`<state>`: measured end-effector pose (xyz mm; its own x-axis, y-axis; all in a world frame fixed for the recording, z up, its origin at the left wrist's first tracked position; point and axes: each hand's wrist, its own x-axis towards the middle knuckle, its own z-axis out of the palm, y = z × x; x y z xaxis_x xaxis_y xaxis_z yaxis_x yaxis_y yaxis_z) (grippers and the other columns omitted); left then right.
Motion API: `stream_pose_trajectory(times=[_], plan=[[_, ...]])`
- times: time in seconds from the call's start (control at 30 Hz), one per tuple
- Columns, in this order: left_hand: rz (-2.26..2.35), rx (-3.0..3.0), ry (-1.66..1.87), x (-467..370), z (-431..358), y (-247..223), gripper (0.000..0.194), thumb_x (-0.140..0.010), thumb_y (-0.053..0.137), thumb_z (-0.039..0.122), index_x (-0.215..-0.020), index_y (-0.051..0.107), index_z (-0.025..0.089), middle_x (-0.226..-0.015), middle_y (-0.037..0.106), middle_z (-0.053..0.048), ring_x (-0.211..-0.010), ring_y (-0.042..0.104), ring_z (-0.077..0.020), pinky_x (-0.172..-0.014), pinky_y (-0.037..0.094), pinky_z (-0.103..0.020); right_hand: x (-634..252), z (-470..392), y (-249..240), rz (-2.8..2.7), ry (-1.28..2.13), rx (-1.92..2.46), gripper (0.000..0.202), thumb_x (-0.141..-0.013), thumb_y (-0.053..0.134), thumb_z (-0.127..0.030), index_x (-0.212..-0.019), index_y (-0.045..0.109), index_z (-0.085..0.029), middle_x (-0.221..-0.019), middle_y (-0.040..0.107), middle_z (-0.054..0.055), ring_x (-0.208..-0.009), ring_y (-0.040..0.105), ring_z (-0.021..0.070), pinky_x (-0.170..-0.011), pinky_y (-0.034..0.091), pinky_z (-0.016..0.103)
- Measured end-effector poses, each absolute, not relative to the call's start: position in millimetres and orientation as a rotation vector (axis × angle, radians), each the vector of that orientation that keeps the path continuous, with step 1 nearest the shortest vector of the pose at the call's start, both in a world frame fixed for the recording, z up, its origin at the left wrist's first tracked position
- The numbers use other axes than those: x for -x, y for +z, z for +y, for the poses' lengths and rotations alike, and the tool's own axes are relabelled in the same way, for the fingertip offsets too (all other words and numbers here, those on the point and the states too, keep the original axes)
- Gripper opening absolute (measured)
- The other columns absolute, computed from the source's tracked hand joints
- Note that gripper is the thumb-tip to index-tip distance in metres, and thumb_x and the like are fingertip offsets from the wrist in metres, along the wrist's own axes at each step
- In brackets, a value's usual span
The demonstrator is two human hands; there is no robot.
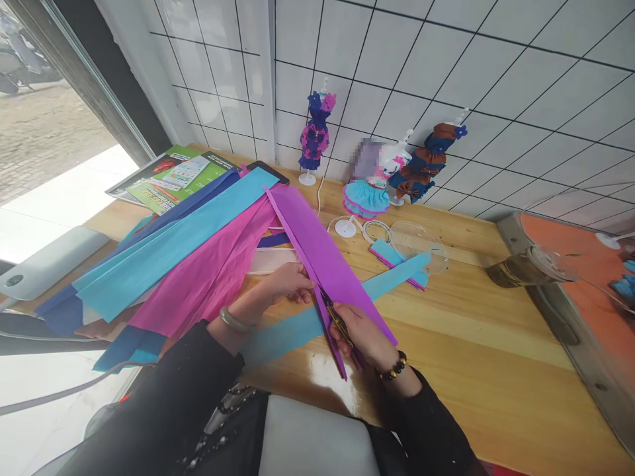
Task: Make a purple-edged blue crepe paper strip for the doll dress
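Turquoise strip (290,334) under purple strip (327,254)

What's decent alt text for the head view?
A person's right grip holds scissors at the edge of a long purple strip, the left grip beside the blades, over a wooden table. Blue, pink and turquoise strips lie at left; small clothed dress forms stand along the tiled wall.

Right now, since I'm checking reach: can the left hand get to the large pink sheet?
Likely yes: the left hand is near the large pink sheet, nothing visible between, but holds the purple sheet.
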<state>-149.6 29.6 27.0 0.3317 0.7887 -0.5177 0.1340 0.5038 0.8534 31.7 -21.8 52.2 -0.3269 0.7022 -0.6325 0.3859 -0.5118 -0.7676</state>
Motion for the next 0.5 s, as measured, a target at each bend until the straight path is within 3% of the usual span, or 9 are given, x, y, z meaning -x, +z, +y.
stream_pose_trajectory(times=[0.13, 0.5], plan=[[1.166, -0.962, 0.544, 148, 29, 29, 0.022, -0.060, 0.065, 0.023, -0.078, 0.054, 0.015, -0.068, 0.064, -0.002, -0.046, 0.057, -0.0089, -0.037, 0.036, -0.015, -27, -18, 50, -1.447, 1.903, 1.628, 0.045, -0.085, 0.028, -0.045, -0.051, 0.043, -0.019, -0.034, 0.041, -0.004, -0.028, 0.036, 0.0072, -0.033, 0.029, 0.020], [1.180, -0.906, 0.540, 148, 28, 29, 0.022, -0.060, 0.065, 0.022, -0.074, 0.050, 0.016, -0.059, 0.063, 0.000, -0.045, 0.057, -0.0105, -0.036, 0.036, -0.016, -19, -12, 48, -1.427, 1.913, 1.634, 0.047, -0.085, 0.024, -0.045, -0.049, 0.041, -0.020, -0.029, 0.041, -0.003, -0.026, 0.036, 0.0087, -0.031, 0.026, 0.021]])
